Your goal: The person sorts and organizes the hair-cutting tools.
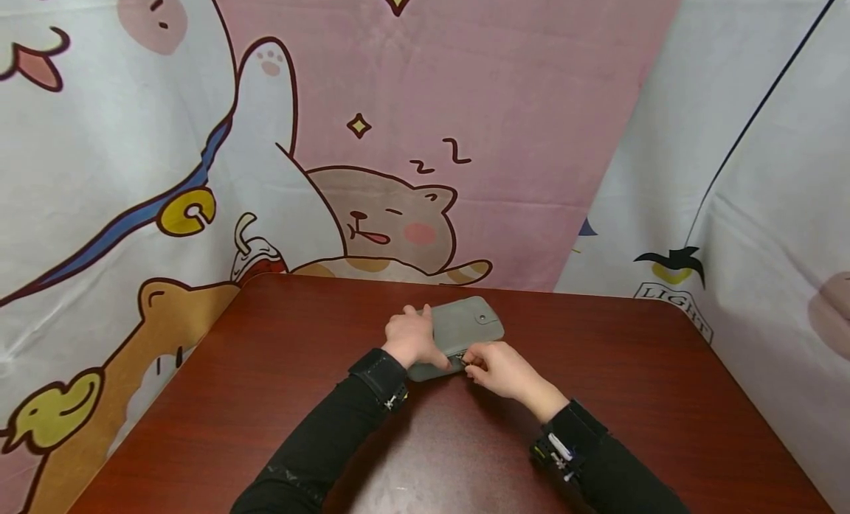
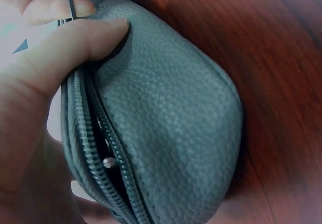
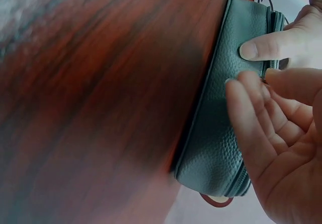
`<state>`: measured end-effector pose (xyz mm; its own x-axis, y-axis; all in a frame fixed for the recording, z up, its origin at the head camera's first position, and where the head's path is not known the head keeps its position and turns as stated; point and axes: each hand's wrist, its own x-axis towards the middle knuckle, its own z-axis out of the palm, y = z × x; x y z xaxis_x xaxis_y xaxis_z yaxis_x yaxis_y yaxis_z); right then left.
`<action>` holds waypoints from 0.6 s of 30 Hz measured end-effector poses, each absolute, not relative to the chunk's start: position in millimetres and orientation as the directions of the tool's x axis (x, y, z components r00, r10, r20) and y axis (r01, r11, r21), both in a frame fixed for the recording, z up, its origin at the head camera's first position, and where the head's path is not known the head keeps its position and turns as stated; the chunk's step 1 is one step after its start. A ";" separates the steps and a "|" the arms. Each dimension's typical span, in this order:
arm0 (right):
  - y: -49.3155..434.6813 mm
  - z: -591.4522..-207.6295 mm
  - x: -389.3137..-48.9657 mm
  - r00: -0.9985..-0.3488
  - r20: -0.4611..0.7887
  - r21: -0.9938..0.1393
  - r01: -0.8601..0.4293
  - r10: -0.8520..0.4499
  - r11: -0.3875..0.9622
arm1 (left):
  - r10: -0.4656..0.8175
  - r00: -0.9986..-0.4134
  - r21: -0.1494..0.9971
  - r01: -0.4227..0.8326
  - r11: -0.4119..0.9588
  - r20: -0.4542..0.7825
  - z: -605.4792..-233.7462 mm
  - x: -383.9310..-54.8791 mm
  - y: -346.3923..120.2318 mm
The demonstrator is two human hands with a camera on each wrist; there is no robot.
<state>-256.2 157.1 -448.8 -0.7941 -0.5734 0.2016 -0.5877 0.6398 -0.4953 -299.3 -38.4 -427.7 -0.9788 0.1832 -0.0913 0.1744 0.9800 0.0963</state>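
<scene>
A grey-green pebbled leather pouch (image 1: 458, 324) with a zip and a snap flap lies on the table. My left hand (image 1: 413, 339) grips its left part, the thumb pressing the front near the zip. My right hand (image 1: 503, 370) pinches the zip pull (image 2: 72, 6) between thumb and forefinger, close to the left thumb. In the left wrist view the zip teeth (image 2: 86, 133) are parted along one stretch, with a small round metallic tip (image 2: 109, 162) showing in the gap. The rest of the inside is hidden.
The brown wooden table (image 1: 319, 315) has rounded far corners. Behind it hangs a cartoon-printed cloth (image 1: 518, 130), its lower edge meeting the table's back edge.
</scene>
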 end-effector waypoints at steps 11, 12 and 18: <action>173.3 -434.4 -261.8 -0.765 0.275 -0.407 -0.641 -0.582 0.650 | 0.174 -0.981 0.085 0.167 0.982 -0.083 -430.4 -299.9 -38.8; 174.4 -433.1 -262.7 -0.763 0.290 -0.405 -0.645 -0.577 0.648 | 0.175 -0.981 0.085 0.168 0.982 -0.080 -430.7 -299.7 -39.1; 177.6 -428.1 -268.6 -0.746 0.354 -0.351 -0.665 -0.564 0.660 | 0.188 -0.980 0.094 0.181 0.979 -0.070 -429.6 -298.5 -40.0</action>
